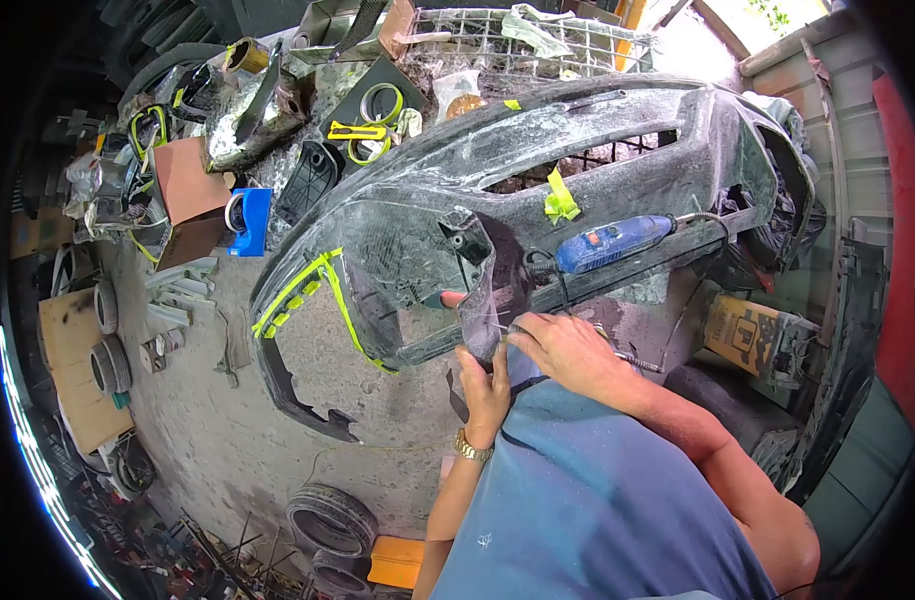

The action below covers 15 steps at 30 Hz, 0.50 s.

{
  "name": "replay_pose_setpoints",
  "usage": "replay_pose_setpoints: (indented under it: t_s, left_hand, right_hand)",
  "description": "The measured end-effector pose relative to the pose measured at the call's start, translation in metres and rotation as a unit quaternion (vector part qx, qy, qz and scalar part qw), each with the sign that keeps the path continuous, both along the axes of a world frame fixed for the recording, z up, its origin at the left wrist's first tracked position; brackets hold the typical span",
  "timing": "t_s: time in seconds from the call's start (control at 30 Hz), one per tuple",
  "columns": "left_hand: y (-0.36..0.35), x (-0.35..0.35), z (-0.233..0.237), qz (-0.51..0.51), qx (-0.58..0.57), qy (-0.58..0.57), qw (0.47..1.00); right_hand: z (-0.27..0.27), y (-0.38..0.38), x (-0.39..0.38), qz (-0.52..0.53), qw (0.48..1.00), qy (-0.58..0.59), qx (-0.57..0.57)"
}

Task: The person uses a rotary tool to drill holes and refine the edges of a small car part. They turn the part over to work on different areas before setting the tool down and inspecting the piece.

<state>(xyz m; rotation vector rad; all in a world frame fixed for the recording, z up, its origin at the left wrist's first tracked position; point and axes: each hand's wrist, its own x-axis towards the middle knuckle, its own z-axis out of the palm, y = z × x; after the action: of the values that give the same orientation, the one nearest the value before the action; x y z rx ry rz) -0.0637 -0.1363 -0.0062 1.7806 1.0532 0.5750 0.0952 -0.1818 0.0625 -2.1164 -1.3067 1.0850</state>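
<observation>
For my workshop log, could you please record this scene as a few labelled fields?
Workpiece: car bumper, grey, scuffed, with yellow-green tape
Left hand: grips the bumper's lower edge
Right hand: pinches the flexible shaft tip at that edge
Rotary tool: blue, lying on the bumper
Floor: tyres

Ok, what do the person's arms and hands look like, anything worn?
No gloves, forearms uncovered. The left hand has a gold-coloured link wristband at the wrist; the right hand wears nothing visible. Blue shirt with a small white emblem.
</observation>
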Motion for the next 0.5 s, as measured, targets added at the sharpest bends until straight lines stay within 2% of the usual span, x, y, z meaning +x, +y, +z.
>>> replay_pose_setpoints:
  t_s: [0.07,0.13,0.2,0.33,0.4,0.5]
  left_hand:
    - [0.000,-0.001,-0.003,0.001,-0.004,-0.013,1.000]
    - [-0.001,-0.002,-0.004,0.001,-0.009,-0.027,1.000]
    - [-0.003,-0.005,-0.004,0.012,-0.097,-0.015,0.995]
    - [-0.003,-0.005,-0.002,0.009,-0.082,-0.015,0.996]
    - [-0.002,-0.006,-0.004,0.012,-0.121,-0.004,0.993]
    - [-0.001,-0.004,-0.001,0.010,-0.107,0.000,0.994]
  right_hand:
    - [0.002,-0.003,-0.004,0.002,0.999,-0.002,0.033]
    - [0.004,0.000,-0.001,-0.004,1.000,0.009,0.006]
    - [0.003,0.001,-0.001,-0.008,1.000,0.020,-0.019]
    - [-0.001,-0.002,-0.004,-0.005,0.999,0.034,0.015]
    - [-0.005,-0.002,-0.002,-0.010,0.999,0.048,0.012]
    - [-0.009,-0.001,0.000,-0.018,1.000,0.008,0.019]
